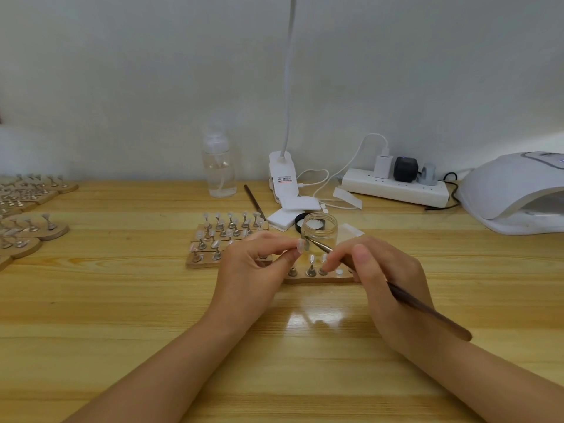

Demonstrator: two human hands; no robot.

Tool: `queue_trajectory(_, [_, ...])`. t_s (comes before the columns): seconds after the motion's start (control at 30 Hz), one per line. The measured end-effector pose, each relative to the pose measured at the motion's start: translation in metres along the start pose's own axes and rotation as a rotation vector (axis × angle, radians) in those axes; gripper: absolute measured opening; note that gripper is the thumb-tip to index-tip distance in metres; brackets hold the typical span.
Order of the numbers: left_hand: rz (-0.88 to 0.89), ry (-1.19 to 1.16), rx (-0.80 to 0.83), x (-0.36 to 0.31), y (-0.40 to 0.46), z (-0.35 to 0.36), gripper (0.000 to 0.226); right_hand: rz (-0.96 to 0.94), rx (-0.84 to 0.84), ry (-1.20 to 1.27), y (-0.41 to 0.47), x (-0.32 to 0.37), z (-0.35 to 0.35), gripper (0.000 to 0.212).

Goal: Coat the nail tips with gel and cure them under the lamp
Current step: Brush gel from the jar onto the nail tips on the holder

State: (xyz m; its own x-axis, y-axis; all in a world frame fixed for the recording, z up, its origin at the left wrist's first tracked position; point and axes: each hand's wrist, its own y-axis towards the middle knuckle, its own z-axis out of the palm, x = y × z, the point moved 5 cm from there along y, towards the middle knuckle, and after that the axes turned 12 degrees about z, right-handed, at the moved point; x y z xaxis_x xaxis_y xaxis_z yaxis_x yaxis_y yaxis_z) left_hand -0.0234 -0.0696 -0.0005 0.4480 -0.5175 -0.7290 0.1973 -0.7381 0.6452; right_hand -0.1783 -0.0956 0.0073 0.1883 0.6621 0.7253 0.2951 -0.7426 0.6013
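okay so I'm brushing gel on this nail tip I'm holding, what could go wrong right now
1. The open jar stands just behind the brush; a backward flick of the right hand might tip it.
2. The left hand pinches the nail tip close to the wet area, so gel may smear onto the fingers.
3. Both hands hover over the wooden holder; its standing tips could get bumped.

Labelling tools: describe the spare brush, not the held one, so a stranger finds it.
Start at the clear pump bottle by the back wall. Just right of it, a thin dark spare brush lies flat on the wooden table, running diagonally toward the nail stands. Unlike the brush in the right hand, nothing touches it.
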Motion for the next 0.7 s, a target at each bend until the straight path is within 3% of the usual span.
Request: queue_trajectory(0.7, [-0.028,0.022,-0.004,-0.002,-0.0003,-0.0008,0.03,0.02,0.04,0.0,0.0,-0.0019,0.0021,0.039])
